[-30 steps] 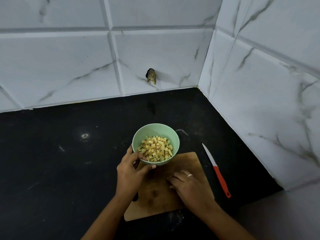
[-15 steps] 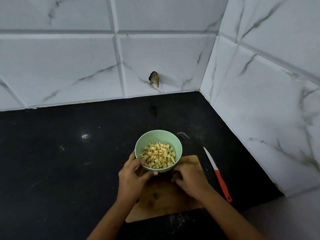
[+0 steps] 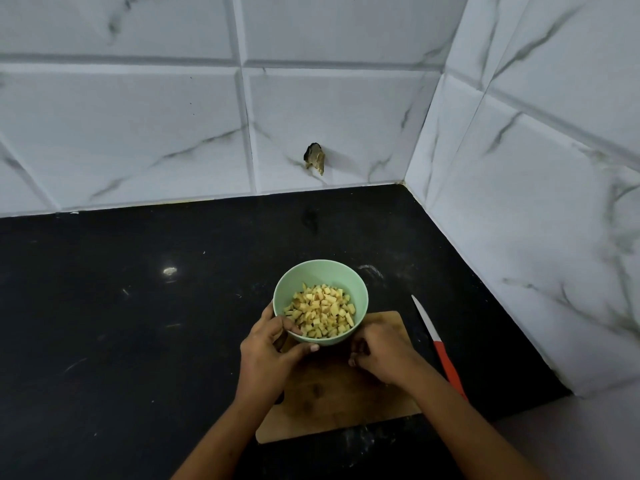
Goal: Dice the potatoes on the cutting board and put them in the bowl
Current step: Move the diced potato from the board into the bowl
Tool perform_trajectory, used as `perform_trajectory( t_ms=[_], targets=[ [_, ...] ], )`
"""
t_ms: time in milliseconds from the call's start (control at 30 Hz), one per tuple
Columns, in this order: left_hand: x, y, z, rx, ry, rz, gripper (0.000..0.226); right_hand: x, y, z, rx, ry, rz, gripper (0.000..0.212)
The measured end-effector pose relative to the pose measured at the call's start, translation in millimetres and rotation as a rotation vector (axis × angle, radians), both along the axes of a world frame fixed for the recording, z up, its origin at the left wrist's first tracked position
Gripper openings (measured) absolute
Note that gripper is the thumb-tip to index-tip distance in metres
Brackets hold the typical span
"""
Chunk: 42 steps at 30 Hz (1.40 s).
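A mint-green bowl [image 3: 322,271] holds a heap of diced potatoes [image 3: 320,311]. It sits tilted toward me over the far edge of the wooden cutting board [image 3: 346,403]. My left hand [image 3: 266,355] grips the bowl's near left rim, one finger inside and the thumb under the front. My right hand [image 3: 381,351] has its fingers curled against the bowl's lower right side, above the board. Whether those fingers hold anything is hidden. No loose potato shows on the bare part of the board.
A knife [image 3: 446,362] with a white blade and red handle lies on the black counter [image 3: 138,323] just right of the board. White marble-look tiled walls close the back and right, with a small dark hole [image 3: 314,159] in the back wall.
My right hand has moved from the board up to the bowl's lower right side and curled its fingers. My left hand keeps its grip on the rim.
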State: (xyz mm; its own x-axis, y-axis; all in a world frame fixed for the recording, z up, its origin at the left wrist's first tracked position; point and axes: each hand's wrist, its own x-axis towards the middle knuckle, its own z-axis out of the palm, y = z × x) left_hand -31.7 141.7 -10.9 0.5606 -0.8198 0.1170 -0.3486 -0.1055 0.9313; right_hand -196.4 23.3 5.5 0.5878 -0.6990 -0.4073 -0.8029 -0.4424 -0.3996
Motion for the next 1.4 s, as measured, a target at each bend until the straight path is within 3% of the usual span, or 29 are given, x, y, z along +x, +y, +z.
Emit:
perform_trajectory(
  t_ms=[300, 500, 667, 767, 833, 1000, 1133, 1233, 1300, 1400],
  targets=[
    [1.5, 0.9, -0.1, 0.027, 0.004, -0.003, 0.029, 1.4, -1.8, 7.3, 0.106, -0.039, -0.023, 0.013],
    [3.2, 1.4, 1.7, 0.048, -0.015, -0.025, 0.030, -26.1, -18.3, 40.2, 0.465, -0.477, -0.371, 0.011],
    [3.0, 0.4, 4.4, 0.055, -0.050, -0.069, 0.030, -9.0, -20.9, 88.2, 0.285, -0.678, -0.365, 0.011],
    [4.1, 0.8, 4.7, 0.035, -0.061, -0.083, 0.030, 23.8, -6.3, 80.4, -0.005, -0.412, -0.114, 0.013],
    [4.1, 1.5, 5.5, 0.034, -0.059, -0.091, 0.030, 35.4, 0.1, 68.6, -0.145, -0.374, -0.089, 0.015],
    [5.1, 1.6, 6.6, 0.063, -0.052, -0.092, 0.029, 18.6, -1.8, 56.7, -0.129, -0.522, -0.247, 0.013],
    [5.5, 1.0, 6.8, 0.062, -0.054, -0.107, 0.029, 10.4, 1.0, 56.5, -0.098, -0.457, -0.102, 0.021],
    [4.5, 2.6, 8.2, 0.065, -0.049, -0.101, 0.029, 9.4, 1.6, 60.3, -0.134, -0.551, -0.174, 0.027],
    [4.5, 3.5, 9.1, 0.063, -0.046, -0.095, 0.030, 0.3, 1.8, 63.2, -0.083, -0.642, -0.268, 0.029],
    [4.6, 3.7, 9.4, 0.069, -0.047, -0.096, 0.030, -26.7, 10.6, 58.3, 0.102, -0.632, -0.268, 0.026]
  ],
)
